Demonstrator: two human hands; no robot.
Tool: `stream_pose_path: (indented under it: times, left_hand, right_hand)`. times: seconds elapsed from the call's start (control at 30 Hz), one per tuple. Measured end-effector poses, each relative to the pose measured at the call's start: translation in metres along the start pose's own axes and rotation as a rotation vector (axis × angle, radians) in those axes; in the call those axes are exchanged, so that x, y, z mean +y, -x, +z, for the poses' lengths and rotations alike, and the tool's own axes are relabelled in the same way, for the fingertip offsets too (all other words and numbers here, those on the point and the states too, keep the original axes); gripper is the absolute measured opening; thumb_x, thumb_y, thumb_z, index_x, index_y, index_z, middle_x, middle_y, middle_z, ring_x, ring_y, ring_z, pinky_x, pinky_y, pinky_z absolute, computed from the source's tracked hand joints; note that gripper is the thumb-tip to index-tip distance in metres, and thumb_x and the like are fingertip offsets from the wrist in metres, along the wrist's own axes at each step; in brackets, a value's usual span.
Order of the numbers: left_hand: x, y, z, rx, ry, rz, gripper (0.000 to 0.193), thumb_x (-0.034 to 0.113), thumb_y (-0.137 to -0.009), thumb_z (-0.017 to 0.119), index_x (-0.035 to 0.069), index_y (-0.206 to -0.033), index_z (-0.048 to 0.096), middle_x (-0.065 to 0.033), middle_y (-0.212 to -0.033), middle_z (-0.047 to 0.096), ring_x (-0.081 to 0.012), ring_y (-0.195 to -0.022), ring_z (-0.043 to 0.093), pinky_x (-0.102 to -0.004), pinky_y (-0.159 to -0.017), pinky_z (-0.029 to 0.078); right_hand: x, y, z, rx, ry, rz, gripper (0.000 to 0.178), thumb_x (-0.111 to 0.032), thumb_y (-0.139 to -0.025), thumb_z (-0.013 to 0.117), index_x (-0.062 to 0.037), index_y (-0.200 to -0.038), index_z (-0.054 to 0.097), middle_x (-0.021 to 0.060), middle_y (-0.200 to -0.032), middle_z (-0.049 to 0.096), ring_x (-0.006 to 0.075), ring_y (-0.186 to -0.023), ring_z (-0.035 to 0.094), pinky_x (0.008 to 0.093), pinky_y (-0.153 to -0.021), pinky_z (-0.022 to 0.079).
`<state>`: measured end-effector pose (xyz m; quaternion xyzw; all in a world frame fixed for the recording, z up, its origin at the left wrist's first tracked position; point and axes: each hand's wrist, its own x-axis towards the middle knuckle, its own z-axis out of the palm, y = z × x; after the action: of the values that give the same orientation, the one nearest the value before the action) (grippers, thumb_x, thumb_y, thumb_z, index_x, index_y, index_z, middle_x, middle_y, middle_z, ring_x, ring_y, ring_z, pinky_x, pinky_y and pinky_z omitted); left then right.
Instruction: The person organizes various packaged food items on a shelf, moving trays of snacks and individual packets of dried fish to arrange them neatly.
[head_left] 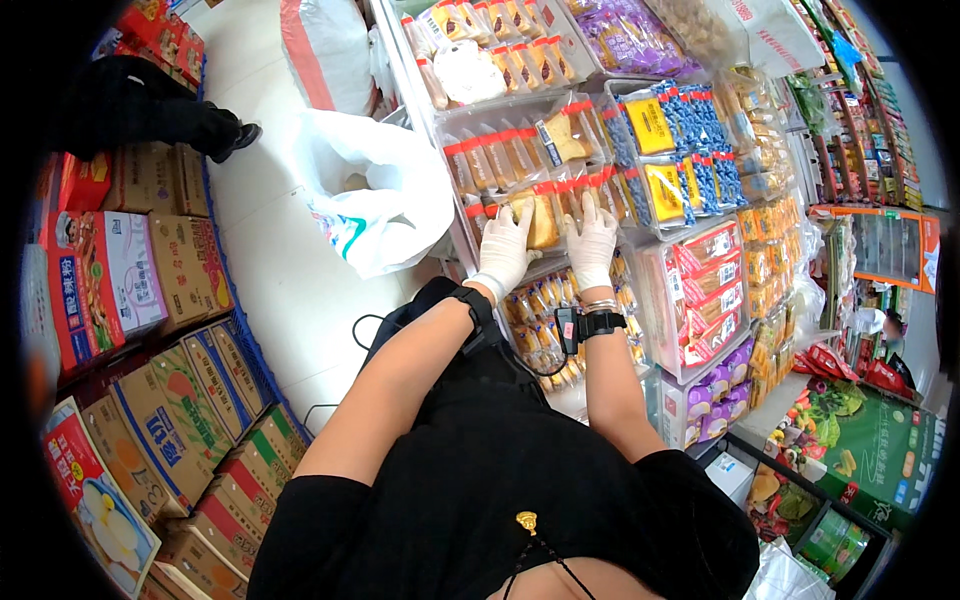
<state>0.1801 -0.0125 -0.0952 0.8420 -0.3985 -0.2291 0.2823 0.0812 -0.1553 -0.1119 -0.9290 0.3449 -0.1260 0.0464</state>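
Observation:
Both my hands wear thin white gloves and reach into a clear plastic bin of wrapped bread with red-edged wrappers. My left hand is at the left side of a wrapped bread slice, its fingers and thumb closed on that side. To the right of the slice, my right hand rests on the wrapped pieces, its fingers apart. Its fingertips touch the red wrapper edges. Another wrapped slice lies on top of the rows farther back. Rows of wrapped bread fill the bin's left part.
An open white plastic bag hangs left of the bin. Neighbouring bins hold blue and yellow packs, red-and-white packs and small wrapped cakes. Stacked cartons line the left side. A person's dark-clothed leg shows at upper left.

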Motion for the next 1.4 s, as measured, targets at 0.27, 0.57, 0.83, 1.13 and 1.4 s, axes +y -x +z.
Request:
stream_pose_path:
  times: [0.27, 0.57, 0.83, 1.13, 1.4]
  left_hand:
    - [-0.025, 0.020, -0.045, -0.306, -0.478, 0.207, 0.054, 0.036, -0.077, 0.064, -0.001, -0.115, 0.056, -0.0175, -0.115, 0.055, -0.0310, -0.115, 0.048, -0.0521, -0.099, 0.032]
    - [-0.057, 0.051, -0.065, -0.215, -0.161, 0.259, 0.076, 0.044, -0.079, 0.061, 0.001, -0.135, 0.034, -0.0201, -0.143, 0.031, -0.0323, -0.135, 0.025, -0.0541, -0.107, 0.021]
    - [-0.057, 0.047, -0.109, -0.059, 0.314, 0.033, 0.113, 0.036, -0.067, 0.078, -0.014, -0.138, 0.006, -0.0346, -0.142, 0.017, -0.0370, -0.137, 0.018, -0.0347, -0.111, 0.020]
    - [-0.026, -0.013, -0.027, -0.059, -0.068, 0.288, 0.113, 0.022, -0.054, 0.083, -0.002, -0.141, 0.015, -0.0286, -0.142, 0.022, -0.0467, -0.129, 0.026, -0.0442, -0.107, 0.028]
    - [-0.019, -0.051, -0.026, -0.229, -0.094, 0.274, 0.136, 0.026, -0.045, 0.088, -0.001, -0.143, -0.003, -0.0274, -0.124, 0.040, -0.0432, -0.110, 0.043, -0.0437, -0.098, 0.036]
  right_hand:
    - [-0.038, 0.008, -0.010, 0.281, 0.029, -0.022, 0.045, -0.019, -0.083, 0.059, -0.0061, -0.124, 0.048, 0.0183, -0.121, 0.051, 0.0375, -0.115, 0.042, 0.0453, -0.097, 0.036]
    - [-0.045, 0.018, 0.036, -0.330, -0.403, -0.139, 0.041, -0.017, -0.090, 0.050, -0.0002, -0.127, 0.045, 0.0218, -0.130, 0.045, 0.0365, -0.121, 0.041, 0.0383, -0.101, 0.035]
    - [-0.028, 0.024, -0.070, 0.619, -0.196, 0.291, 0.068, -0.035, -0.091, 0.049, 0.0012, -0.141, 0.020, 0.0247, -0.146, 0.020, 0.0428, -0.134, 0.018, 0.0479, -0.110, 0.014]
    - [-0.059, 0.165, -0.046, -0.558, -0.258, 0.735, 0.102, -0.064, -0.073, 0.056, -0.0180, -0.147, 0.003, 0.0146, -0.153, -0.003, 0.0403, -0.138, -0.009, 0.0652, -0.104, 0.003]
    - [-0.052, 0.181, -0.019, -0.450, -0.221, 0.679, 0.107, -0.068, -0.072, 0.055, -0.0137, -0.146, 0.001, 0.0164, -0.152, -0.006, 0.0419, -0.137, -0.013, 0.0652, -0.104, 0.006]
